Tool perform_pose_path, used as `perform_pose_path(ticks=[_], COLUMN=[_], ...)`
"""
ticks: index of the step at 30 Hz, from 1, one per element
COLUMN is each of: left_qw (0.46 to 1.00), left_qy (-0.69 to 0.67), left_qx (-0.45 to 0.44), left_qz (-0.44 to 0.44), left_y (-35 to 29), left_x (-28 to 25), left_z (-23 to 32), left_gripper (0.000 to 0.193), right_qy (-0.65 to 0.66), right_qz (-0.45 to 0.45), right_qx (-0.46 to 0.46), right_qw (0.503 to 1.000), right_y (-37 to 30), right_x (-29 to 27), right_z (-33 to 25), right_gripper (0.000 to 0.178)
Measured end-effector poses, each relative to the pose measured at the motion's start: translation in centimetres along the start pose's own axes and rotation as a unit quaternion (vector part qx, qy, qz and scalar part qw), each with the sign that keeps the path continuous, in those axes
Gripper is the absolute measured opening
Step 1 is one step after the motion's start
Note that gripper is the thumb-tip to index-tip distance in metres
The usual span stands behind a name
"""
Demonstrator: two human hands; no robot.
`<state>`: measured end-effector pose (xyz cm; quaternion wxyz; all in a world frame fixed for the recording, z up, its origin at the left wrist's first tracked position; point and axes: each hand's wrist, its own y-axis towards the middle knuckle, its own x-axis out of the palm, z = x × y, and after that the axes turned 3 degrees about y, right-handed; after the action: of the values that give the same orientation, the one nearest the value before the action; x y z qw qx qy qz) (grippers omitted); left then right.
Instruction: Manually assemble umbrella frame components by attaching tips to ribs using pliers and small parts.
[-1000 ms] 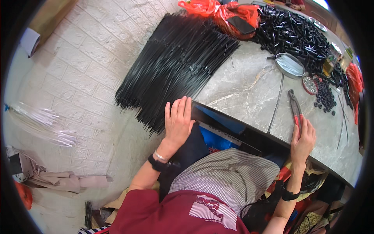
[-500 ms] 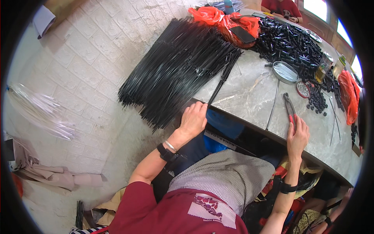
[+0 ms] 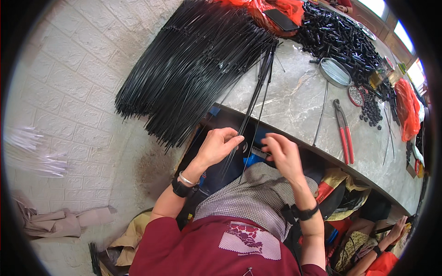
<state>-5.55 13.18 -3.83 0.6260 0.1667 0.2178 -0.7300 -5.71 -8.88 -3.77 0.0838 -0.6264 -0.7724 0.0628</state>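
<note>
My left hand (image 3: 218, 146) is just past the table's front edge, thumb and forefinger pinched at a few long thin black rods (image 3: 251, 106). Those rods lie partly on the table, and their near ends overhang toward my lap. To their right, my right hand (image 3: 284, 155) hovers slightly blurred. Its fingers are half curled and apart, with nothing visible in them. Pliers (image 3: 343, 133) with red handles rest on the grey marbled tabletop (image 3: 294, 96). A large heap of similar black rods (image 3: 184, 69) sticks out over the table's left edge.
At the back lie a pile of short black tubes (image 3: 340, 41) and a red plastic bag (image 3: 276, 14) with a dark phone (image 3: 281, 20) on it. A round tin (image 3: 336, 72), a small red-rimmed dish (image 3: 356, 95) and black rings (image 3: 370, 110) sit right. Another person's arm (image 3: 386, 244) shows lower right.
My right hand has let go of the pliers and moved left toward the rods. My left hand has drawn the rods toward me, past the table edge, and they have fanned out.
</note>
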Motion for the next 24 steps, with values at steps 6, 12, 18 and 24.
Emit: perform_pose_path(ticks=[6,12,18,24], left_qw=[0.989,0.983,0.975,0.969], left_qy=[-0.128,-0.151,-0.187,-0.206], left_qx=[-0.058,-0.08,-0.098,-0.092], left_qz=[-0.041,-0.065,-0.07,-0.097], left_y=[-0.3,-0.1,0.0,-0.3], left_x=[-0.3,-0.7,-0.4,0.3], left_z=[0.0,-0.4,0.1,0.4], left_gripper=[0.022,0.019,0.018,0.017], right_qy=[0.137,0.229,0.253,0.253], right_qz=[-0.082,-0.065,-0.057,-0.056], right_qx=[0.073,0.126,0.141,0.145], right_qw=[0.985,0.963,0.956,0.955], right_y=[4.9,4.8,4.5,4.4], right_x=[4.7,4.2,3.3,2.8], right_z=[2.2,2.4,2.3,2.5], right_gripper=[0.023,0.017,0.013,0.011])
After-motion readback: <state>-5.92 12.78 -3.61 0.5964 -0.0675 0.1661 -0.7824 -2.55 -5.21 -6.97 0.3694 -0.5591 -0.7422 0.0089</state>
